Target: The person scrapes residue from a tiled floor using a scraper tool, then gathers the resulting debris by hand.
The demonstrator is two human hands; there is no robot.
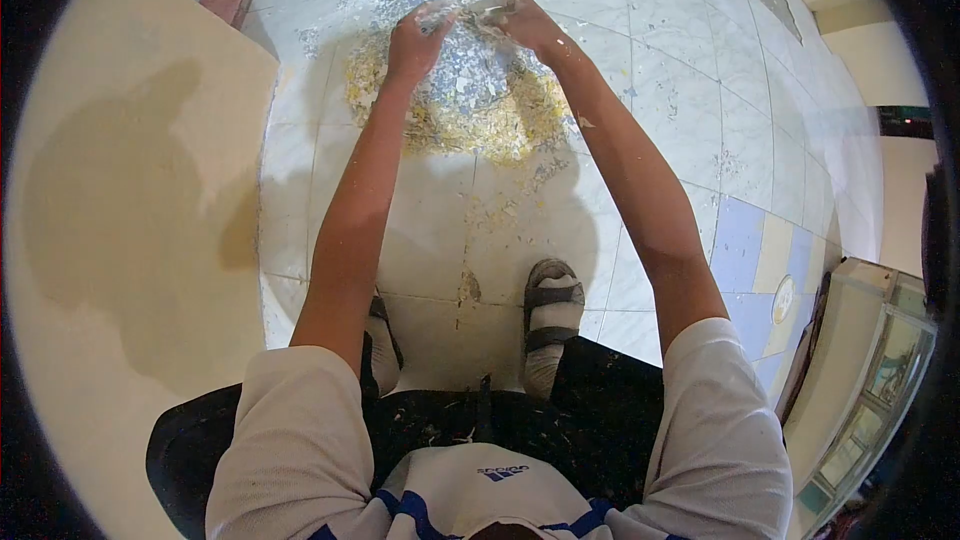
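Observation:
Both of my arms reach forward over a pile of small blue, white and yellow flakes (462, 90) on the tiled floor. My left hand (415, 40) is closed with its fingertips at a thin, clear, plastic-like piece (434, 10). Close beside it, my right hand (520, 22) pinches a similar see-through piece (488, 8). I cannot tell whether the two pieces are one. Bluish flakes lie beneath and beyond the fingers, and yellow ones mostly toward me.
A cream wall or panel (140, 190) rises on the left. Below are my sandalled foot (553, 310) and the other foot, half hidden by my left arm. A glass-fronted cabinet (868, 390) stands at the right. Loose flakes are scattered over the white tiles (670, 120).

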